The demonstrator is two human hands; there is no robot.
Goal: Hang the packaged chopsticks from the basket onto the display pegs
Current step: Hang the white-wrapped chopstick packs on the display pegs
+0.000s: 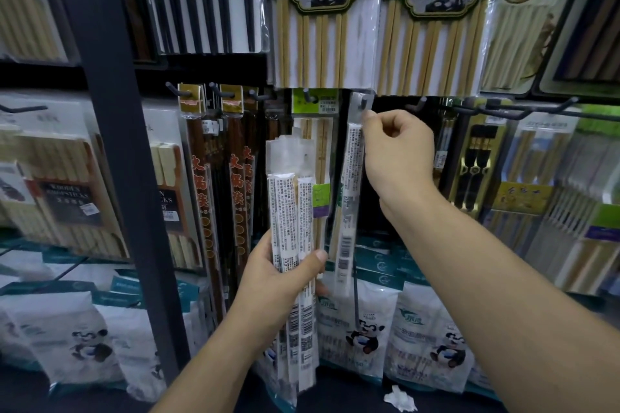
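Head view: right hand (pixel 397 151) pinches slim glossy packet (pixel 352 178) (clear plastic) at peg (pixel 363 103).

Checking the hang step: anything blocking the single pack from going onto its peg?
Nothing visible does. The right hand pinches the top of the single pack right at the peg, whose tip already shows at the header. The left hand holds the remaining packs lower left, clear of it.
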